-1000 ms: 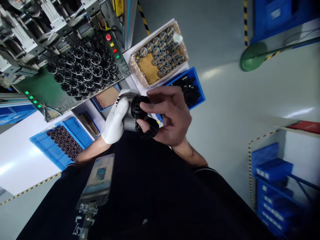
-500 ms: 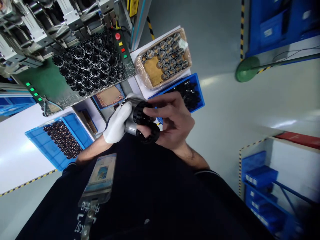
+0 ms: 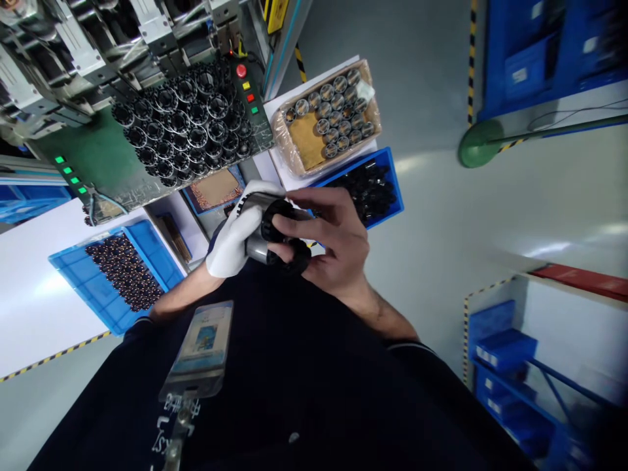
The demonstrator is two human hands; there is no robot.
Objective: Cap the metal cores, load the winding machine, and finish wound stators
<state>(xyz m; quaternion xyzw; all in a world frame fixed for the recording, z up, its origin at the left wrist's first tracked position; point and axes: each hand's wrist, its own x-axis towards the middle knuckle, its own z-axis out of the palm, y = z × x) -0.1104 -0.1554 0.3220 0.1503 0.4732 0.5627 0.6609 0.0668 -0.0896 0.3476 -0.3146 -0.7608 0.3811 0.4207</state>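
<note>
My left hand, in a white glove, is wrapped round two silver metal cylinders in front of my chest. Black toothed rings sit at the right ends of the cylinders. With bare fingers bent, my right hand grips the black ring on the upper cylinder. Its thumb and other fingers lie around the lower ring. Part of both cylinders is hidden by the glove and fingers.
Many black-lined metal rings stand on the green bench below a machine. Right of it are a plastic-lined box of cylinders and a blue bin of black parts. A blue tray of copper-coloured parts lies left.
My right hand has shifted slightly left, its fingers further over the upper black ring. The bench and boxes appear slightly further right as the view moved.
</note>
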